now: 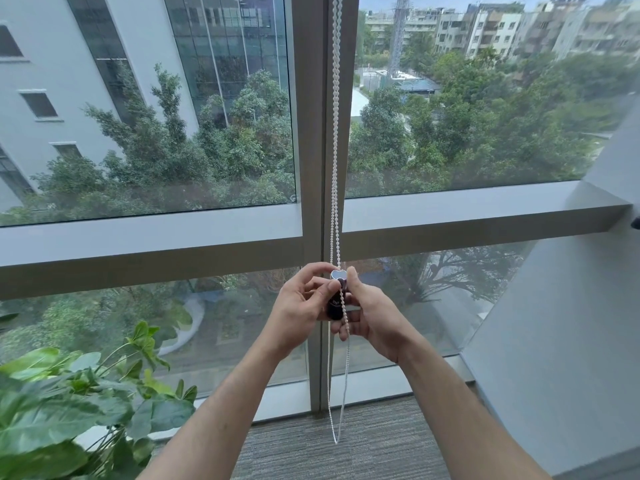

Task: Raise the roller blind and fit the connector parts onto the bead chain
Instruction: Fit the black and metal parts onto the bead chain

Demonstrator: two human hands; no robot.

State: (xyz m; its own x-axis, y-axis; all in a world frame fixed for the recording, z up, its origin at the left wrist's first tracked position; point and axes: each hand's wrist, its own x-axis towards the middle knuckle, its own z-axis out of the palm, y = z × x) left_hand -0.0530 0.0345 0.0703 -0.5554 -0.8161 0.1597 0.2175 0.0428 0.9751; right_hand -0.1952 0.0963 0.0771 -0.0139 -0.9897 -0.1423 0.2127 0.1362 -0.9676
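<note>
At lower centre, left hand (304, 306) and right hand (372, 315) pinch the dark connector (335, 308) against the bead chain (335, 150); judged best: align beads, then press squarely.

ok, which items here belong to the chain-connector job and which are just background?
Job:
- bead chain
- white connector cap
- dark connector body
- left hand
- right hand

Background:
- potted plant
- window frame
- carpet

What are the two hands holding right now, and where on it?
Both the left hand and right hand pinch a small dark connector piece by its sides, on the white bead chain.
</note>
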